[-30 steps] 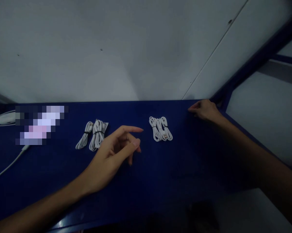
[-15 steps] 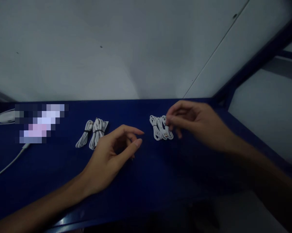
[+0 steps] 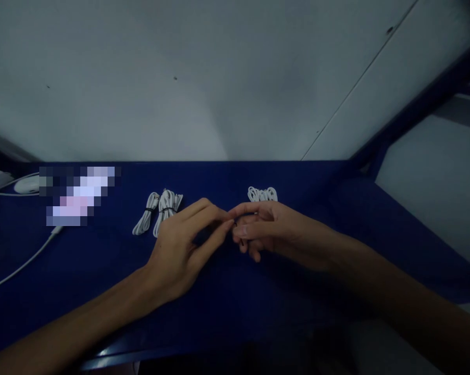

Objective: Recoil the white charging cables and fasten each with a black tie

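My left hand (image 3: pixel 190 239) and my right hand (image 3: pixel 274 229) meet over the middle of the blue table. The left thumb and index finger are pinched together against the right fingertips. My right fingers are curled, the thumb close below the index finger. A small dark bit shows at the fingertips, too small to name. Behind my right hand lies a group of coiled white cables (image 3: pixel 262 194), its lower part hidden by the hand. Left of my left hand are a single coiled white cable (image 3: pixel 144 216) with a dark tie and a bundle of white cables (image 3: pixel 167 204), partly covered.
A blurred-out, lit device (image 3: pixel 82 195) lies on the left of the blue table (image 3: pixel 203 323), with a white cord (image 3: pixel 27 265) running from it. Beside it is a white rounded object (image 3: pixel 26 184). A pale wall (image 3: pixel 219 78) rises behind the table.
My right hand has left the right-hand cable coils and come left and down to my left hand. The left fingers have closed to a pinch. The view has shifted slightly.
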Motion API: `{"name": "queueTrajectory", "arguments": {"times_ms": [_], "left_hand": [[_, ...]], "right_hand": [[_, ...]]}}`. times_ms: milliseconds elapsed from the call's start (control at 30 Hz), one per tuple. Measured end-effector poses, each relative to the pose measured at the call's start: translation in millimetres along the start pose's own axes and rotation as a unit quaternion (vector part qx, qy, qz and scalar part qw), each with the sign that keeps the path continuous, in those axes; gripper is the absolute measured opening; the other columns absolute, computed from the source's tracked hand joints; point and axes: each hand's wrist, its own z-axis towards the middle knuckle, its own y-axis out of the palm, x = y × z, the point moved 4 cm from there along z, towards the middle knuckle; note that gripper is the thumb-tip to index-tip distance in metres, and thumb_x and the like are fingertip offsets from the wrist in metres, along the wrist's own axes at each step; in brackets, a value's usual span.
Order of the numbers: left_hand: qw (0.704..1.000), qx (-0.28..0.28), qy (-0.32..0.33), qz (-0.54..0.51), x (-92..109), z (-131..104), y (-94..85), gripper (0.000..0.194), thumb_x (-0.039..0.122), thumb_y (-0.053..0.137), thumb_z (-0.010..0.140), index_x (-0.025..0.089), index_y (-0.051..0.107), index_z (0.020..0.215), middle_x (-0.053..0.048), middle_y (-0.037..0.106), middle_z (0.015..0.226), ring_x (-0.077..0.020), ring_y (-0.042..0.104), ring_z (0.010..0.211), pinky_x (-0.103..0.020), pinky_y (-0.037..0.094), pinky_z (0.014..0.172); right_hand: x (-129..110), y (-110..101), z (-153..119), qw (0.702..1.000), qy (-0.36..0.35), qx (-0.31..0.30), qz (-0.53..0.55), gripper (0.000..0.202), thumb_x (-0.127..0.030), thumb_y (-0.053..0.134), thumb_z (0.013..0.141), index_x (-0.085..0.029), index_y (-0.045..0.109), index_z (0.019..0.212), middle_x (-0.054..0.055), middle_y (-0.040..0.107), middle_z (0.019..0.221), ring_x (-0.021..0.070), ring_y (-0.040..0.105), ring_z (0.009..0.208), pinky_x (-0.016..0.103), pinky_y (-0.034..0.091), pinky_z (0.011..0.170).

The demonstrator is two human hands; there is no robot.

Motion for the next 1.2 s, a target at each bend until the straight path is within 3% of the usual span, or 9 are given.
{"name": "queueTrajectory", "arguments": {"times_ms": [100, 233, 367, 467, 700, 867, 933, 1033, 1200], "left_hand": [[0.999, 0.007, 0.017, 0.035, -2, 0, 0.8, 0.016, 0.023, 0.064, 0.109, 0.021, 0.070, 0.095, -0.001, 0.067, 0.088, -0.0159, 0.062, 0.077, -0.031, 0.050, 0.070], [0.999, 0.003, 0.002, 0.038, -2, 0, 0.4, 0.014, 0.021, 0.067, 0.107, 0.020, 0.070, 0.093, 0.001, 0.065, 0.084, -0.0138, 0.060, 0.073, -0.030, 0.046, 0.067], [0.995, -0.028, -0.088, -0.034, -6, 1, 0.3, 0.017, 0.025, 0.070, 0.106, 0.021, 0.072, 0.089, 0.002, 0.068, 0.081, -0.0142, 0.062, 0.074, -0.029, 0.046, 0.066], [0.989, -0.053, -0.117, -0.068, -9, 3, 1.0, 0.019, 0.031, 0.068, 0.107, 0.022, 0.074, 0.091, 0.002, 0.070, 0.081, -0.0150, 0.063, 0.074, -0.028, 0.046, 0.066], [0.999, -0.030, 0.011, 0.007, -1, 5, -3.4, 0.006, 0.024, 0.072, 0.106, 0.024, 0.078, 0.105, -0.001, 0.078, 0.096, -0.0162, 0.072, 0.087, -0.030, 0.055, 0.080], [0.997, -0.044, 0.059, 0.028, 1, 3, -5.3, 0.009, 0.020, 0.072, 0.106, 0.025, 0.077, 0.113, 0.000, 0.080, 0.103, -0.0152, 0.074, 0.091, -0.030, 0.056, 0.084], [0.998, -0.048, 0.036, 0.008, 2, 3, -5.7, 0.008, 0.021, 0.072, 0.107, 0.025, 0.078, 0.110, 0.001, 0.079, 0.100, -0.0149, 0.074, 0.090, -0.030, 0.056, 0.083], [0.994, -0.044, -0.063, -0.078, -1, 5, -5.1, 0.010, 0.028, 0.072, 0.108, 0.026, 0.080, 0.101, 0.002, 0.078, 0.091, -0.0146, 0.073, 0.086, -0.030, 0.055, 0.081], [0.965, -0.043, -0.153, -0.207, -6, 7, -1.8, 0.010, 0.032, 0.075, 0.106, 0.025, 0.082, 0.101, 0.002, 0.079, 0.084, -0.0144, 0.075, 0.080, -0.028, 0.057, 0.081]], "right_hand": [[4, 0, 1, 0.998, -0.008, 0.017, -0.061, 0.022, -0.024, 0.093, 0.086, -0.016, 0.079, 0.102, 0.002, 0.076, 0.083, 0.0140, 0.071, 0.074, 0.025, 0.062, 0.069], [-2, 2, -7, 0.975, -0.082, 0.052, -0.202, 0.013, -0.030, 0.084, 0.096, -0.019, 0.077, 0.094, 0.002, 0.076, 0.083, 0.0159, 0.071, 0.075, 0.029, 0.060, 0.070], [-14, 5, -18, 0.887, -0.183, 0.047, -0.421, 0.009, -0.023, 0.070, 0.106, -0.022, 0.074, 0.098, 0.001, 0.074, 0.094, 0.0161, 0.067, 0.080, 0.031, 0.054, 0.073], [-18, 6, -22, 0.826, -0.224, 0.031, -0.516, 0.012, -0.023, 0.065, 0.110, -0.023, 0.071, 0.100, 0.002, 0.072, 0.100, 0.0174, 0.064, 0.085, 0.033, 0.052, 0.078], [-24, 7, -28, 0.844, -0.212, 0.056, -0.490, 0.008, -0.024, 0.066, 0.108, -0.024, 0.071, 0.102, 0.002, 0.074, 0.101, 0.0166, 0.066, 0.083, 0.031, 0.053, 0.076], [-26, 4, -34, 0.850, -0.205, 0.055, -0.482, 0.009, -0.029, 0.066, 0.110, -0.025, 0.073, 0.106, 0.001, 0.075, 0.105, 0.0168, 0.068, 0.087, 0.031, 0.053, 0.078], [-26, 2, -36, 0.830, -0.226, 0.062, -0.507, 0.010, -0.030, 0.066, 0.112, -0.025, 0.073, 0.106, 0.001, 0.074, 0.103, 0.0171, 0.067, 0.087, 0.032, 0.053, 0.079], [-26, 4, -37, 0.788, -0.263, 0.076, -0.551, 0.016, -0.030, 0.060, 0.115, -0.025, 0.072, 0.105, 0.003, 0.071, 0.103, 0.0179, 0.065, 0.086, 0.033, 0.053, 0.079], [-25, 9, -39, 0.730, -0.332, 0.098, -0.590, 0.016, -0.018, 0.057, 0.114, -0.023, 0.071, 0.110, 0.005, 0.068, 0.106, 0.0187, 0.065, 0.088, 0.033, 0.055, 0.080]]}}
